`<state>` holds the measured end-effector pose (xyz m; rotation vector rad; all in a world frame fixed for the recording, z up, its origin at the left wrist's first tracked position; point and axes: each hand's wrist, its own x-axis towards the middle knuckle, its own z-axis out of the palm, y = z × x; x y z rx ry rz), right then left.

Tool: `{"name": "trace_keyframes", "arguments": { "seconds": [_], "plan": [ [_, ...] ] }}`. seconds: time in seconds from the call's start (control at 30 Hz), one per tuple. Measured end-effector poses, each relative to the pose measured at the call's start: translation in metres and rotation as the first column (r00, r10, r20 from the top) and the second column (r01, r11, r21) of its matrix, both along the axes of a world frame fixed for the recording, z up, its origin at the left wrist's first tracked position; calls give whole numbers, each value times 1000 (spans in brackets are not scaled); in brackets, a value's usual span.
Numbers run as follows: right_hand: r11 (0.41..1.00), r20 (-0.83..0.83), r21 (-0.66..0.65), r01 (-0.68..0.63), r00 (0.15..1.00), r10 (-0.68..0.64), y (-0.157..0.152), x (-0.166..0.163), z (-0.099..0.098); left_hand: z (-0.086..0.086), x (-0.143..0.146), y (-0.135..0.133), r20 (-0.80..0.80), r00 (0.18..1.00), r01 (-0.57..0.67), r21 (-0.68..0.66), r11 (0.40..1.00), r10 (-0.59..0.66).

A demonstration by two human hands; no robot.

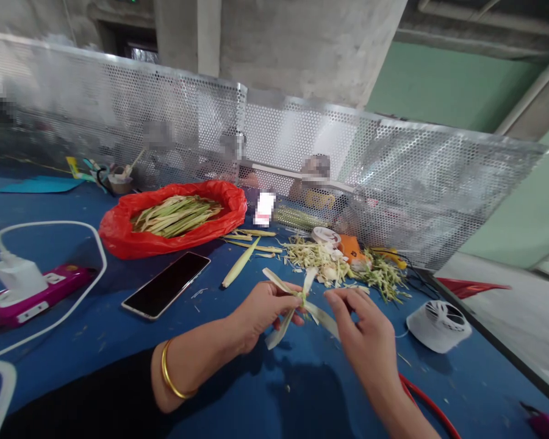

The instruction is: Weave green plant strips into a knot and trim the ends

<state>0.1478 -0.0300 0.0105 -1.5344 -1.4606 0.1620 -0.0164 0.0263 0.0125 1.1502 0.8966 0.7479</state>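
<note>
My left hand (pixel 274 311) pinches several pale green husk strips (pixel 281 329) where they cross at a small knot. The strips fan outward from that point, some up, some down, one toward my right hand. My right hand (pixel 366 329) is just right of the knot, thumb and fingertips pressed together; what they hold, if anything, is too small to make out. One strip's end runs behind this hand. A white spool (pixel 439 329) stands to the right, a thin thread leading from it toward my right wrist. A whole green husk piece (pixel 240 263) lies beyond my left hand.
A red plastic bag (pixel 174 244) of husk strips (pixel 178 214) and a phone (pixel 167 285) lie left. Shredded scraps (pixel 324 259) and a tape roll (pixel 326 236) sit ahead. A power strip (pixel 36 299) with a white cable is far left. Behind stands a perforated metal screen (pixel 297 128), with people beyond.
</note>
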Motion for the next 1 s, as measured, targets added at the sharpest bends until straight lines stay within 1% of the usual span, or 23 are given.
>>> {"name": "trace_keyframes", "arguments": {
  "seconds": [0.03,0.07,0.1,0.13,0.17,0.2,0.23,0.27,0.3,0.5,0.57,0.7,0.77,0.83,0.93,0.97,1.0],
  "plan": [
    [998,-50,-64,-28,998,25,4,5,1,1,0,-1,-6,999,39,-8,999,-39],
    [984,-149,-144,-102,986,80,8,9,1,1,0,-2,-8,997,77,-14,997,-78],
    [951,-290,-228,-207,947,137,12,10,-1,1,0,-3,-5,993,117,-14,993,-117],
    [911,-445,-267,-314,879,172,15,10,-4,1,1,-4,2,988,155,-11,988,-155],
    [877,-589,-265,-402,787,182,16,8,-7,0,1,-5,9,981,191,-5,981,-191],
    [857,-702,-234,-459,690,178,17,5,-11,-1,2,-7,17,976,217,1,976,-217],
    [848,-777,-196,-493,605,173,17,1,-13,-2,3,-8,21,973,229,7,973,-229],
    [848,-820,-163,-504,548,168,16,-3,-16,-3,4,-9,16,972,234,8,972,-234],
    [852,-838,-143,-503,520,166,16,-6,-18,-4,5,-10,6,972,236,3,972,-236],
    [871,-842,-139,-471,519,146,17,-11,-25,-12,8,-12,14,967,254,-67,965,-254],
    [888,-837,-128,-442,528,143,18,-10,-26,-13,8,-12,22,965,261,-83,962,-260],
    [954,-795,-94,-284,598,100,17,-10,-24,-14,8,-12,55,949,315,-84,945,-312],
    [973,-776,-71,-221,625,85,17,-10,-23,-14,8,-13,56,946,324,-89,942,-320],
    [968,-784,-89,-234,616,77,17,-10,-22,-13,7,-13,43,954,300,-93,949,-298],
    [925,-823,-184,-332,567,40,17,-8,-16,-10,6,-11,38,972,233,-89,968,-231],
    [907,-820,-208,-367,571,43,17,-6,-13,-10,6,-10,45,977,214,-90,973,-211],
    [888,-800,-224,-401,596,67,16,-4,-10,-9,5,-8,53,979,200,-95,975,-195]
  ]
}}
